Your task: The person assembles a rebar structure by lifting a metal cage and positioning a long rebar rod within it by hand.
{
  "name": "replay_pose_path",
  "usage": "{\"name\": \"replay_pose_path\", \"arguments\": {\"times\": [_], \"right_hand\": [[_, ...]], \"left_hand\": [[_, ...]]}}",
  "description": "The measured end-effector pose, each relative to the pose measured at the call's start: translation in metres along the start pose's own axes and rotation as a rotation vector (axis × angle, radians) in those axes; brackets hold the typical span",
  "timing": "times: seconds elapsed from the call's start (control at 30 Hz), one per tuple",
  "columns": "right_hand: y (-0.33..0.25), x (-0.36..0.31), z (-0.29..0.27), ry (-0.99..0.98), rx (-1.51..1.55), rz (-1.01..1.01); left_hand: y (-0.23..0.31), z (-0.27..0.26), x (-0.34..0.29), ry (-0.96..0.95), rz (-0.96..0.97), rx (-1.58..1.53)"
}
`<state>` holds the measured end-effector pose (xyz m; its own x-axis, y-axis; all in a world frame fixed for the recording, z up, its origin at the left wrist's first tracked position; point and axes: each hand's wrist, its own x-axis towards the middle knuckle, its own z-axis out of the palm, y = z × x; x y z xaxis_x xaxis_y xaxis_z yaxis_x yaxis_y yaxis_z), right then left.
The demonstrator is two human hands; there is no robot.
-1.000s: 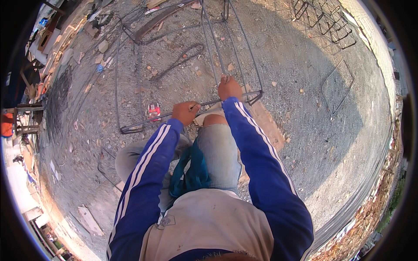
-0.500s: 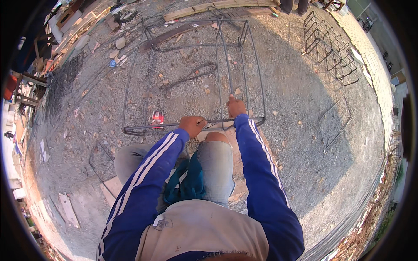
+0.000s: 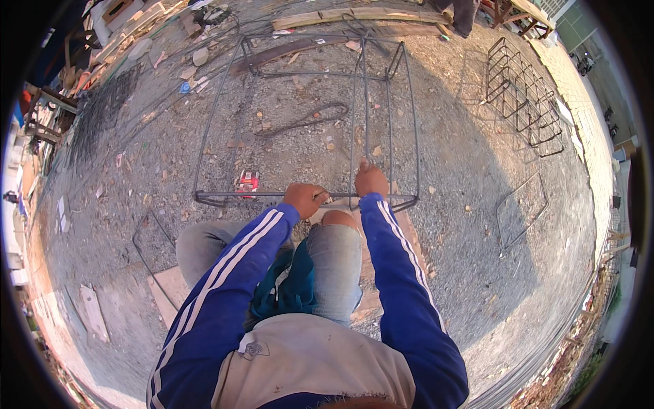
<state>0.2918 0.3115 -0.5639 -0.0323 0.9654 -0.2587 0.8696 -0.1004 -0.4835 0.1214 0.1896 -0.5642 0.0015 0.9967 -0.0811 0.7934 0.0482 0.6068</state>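
Observation:
A box-shaped frame of bent steel rods (image 3: 411, 123) stands on the gravel in front of my knees. My left hand (image 3: 305, 200) is closed on its near lower rod, left of the middle. Inside the frame, toward its right end, a narrow rod loop (image 3: 365, 88) runs from the near side to the far side. My right hand (image 3: 371, 178) is closed around this loop near its close end, thumb side up. The fingers partly hide the rods where they grip. A bent rod loop (image 3: 306, 121) lies on the ground within the frame.
At the far right stands a cage of rod stirrups (image 3: 524, 99), and a single rod rectangle (image 3: 523, 211) lies nearer. A red packet (image 3: 248, 183) is by the near rod. Timber planks (image 3: 354, 15) lie far ahead, near another person's legs (image 3: 465, 15). Another bent rod (image 3: 136, 238) lies left.
The view has shifted a little, so the frame appears slightly lower and farther right. Both hands keep their grips, and the right thumb now lies closer against the rod.

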Motion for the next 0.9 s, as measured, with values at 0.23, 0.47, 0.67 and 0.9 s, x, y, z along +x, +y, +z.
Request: {"name": "replay_pose_path", "arguments": {"times": [0.23, 0.47, 0.67, 0.9], "right_hand": [[0.003, 0.005, 0.000, 0.003, 0.059, 0.043], [0.001, 0.005, -0.004, -0.052, 0.078, 0.127], [0.000, 0.006, -0.001, -0.062, 0.021, 0.110], [-0.001, 0.005, 0.001, 0.047, 0.013, 0.010]], "left_hand": [[0.002, 0.000, 0.000, 0.012, 0.039, 0.001], [0.008, 0.004, -0.018, 0.252, 0.132, 0.140], [0.050, -0.054, -0.076, 0.225, -0.056, -0.338], [0.072, -0.224, -0.161, 0.439, 0.045, -0.215]]}}
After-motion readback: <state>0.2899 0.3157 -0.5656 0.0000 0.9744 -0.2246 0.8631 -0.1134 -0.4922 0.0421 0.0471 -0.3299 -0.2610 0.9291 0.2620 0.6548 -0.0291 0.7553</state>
